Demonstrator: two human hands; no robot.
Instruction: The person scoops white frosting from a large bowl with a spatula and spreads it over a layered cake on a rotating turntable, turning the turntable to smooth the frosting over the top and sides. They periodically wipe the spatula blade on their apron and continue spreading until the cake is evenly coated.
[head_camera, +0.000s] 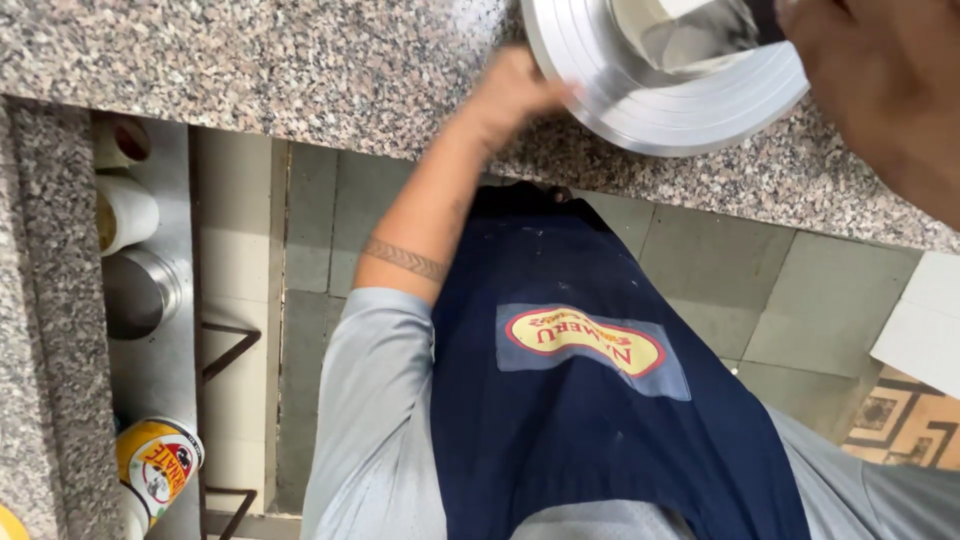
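Left hand (515, 92) was curled round the rim of the shiny steel pot (660, 85) on the granite counter (300, 70), probably steadying it, while the right hand (880, 80) hovered above, grip impossible to tell.

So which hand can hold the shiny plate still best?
Probably the left. The left hand rests against the rim of the metal plate on the granite counter. The right hand is blurred above the plate, its contact unclear.
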